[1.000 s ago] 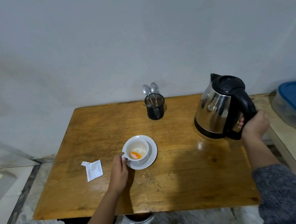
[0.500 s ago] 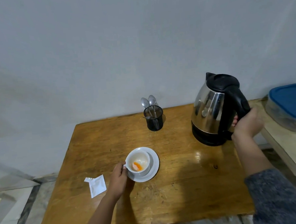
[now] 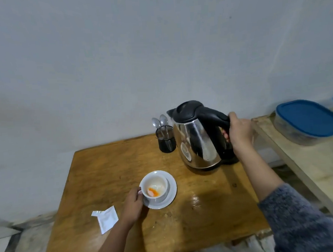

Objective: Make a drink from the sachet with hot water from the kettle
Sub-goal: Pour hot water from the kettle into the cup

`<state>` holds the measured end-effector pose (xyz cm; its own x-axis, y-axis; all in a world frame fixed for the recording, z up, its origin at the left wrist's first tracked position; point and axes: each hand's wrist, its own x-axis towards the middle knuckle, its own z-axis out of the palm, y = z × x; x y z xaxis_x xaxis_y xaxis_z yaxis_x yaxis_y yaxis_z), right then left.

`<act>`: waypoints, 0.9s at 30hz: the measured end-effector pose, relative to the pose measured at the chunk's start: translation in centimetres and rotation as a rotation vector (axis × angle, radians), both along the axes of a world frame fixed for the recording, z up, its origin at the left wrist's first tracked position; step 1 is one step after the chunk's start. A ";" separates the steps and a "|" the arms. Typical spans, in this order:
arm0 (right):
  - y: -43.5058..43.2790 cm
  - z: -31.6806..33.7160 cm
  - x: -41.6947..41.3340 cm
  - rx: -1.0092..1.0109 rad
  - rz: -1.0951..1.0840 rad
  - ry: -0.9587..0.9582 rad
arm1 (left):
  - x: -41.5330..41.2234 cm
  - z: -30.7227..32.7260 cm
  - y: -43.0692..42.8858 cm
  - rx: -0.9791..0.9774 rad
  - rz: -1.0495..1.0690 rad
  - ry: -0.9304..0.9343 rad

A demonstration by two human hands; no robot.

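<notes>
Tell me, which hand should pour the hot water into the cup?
The right hand. It already grips the kettle by its black handle, spout toward the cup. The left hand is busy steadying the cup on its saucer.

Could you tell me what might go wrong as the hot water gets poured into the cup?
The left hand holds the cup at its handle, so a splash could scald its fingers. The kettle, gripped by the right hand, passes close to the spoon holder and might knock it.
</notes>
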<state>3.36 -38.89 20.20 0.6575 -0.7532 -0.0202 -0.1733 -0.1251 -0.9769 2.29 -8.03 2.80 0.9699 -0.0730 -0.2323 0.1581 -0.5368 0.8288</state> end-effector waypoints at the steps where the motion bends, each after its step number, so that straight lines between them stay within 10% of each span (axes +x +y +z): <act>1: 0.6 -0.2 0.0 -0.042 0.044 0.028 | 0.0 -0.1 0.1 0.001 0.000 0.003; 27: 9.5 1.1 1.3 -0.966 0.647 0.397 | 0.8 -0.5 1.4 0.008 -0.083 0.059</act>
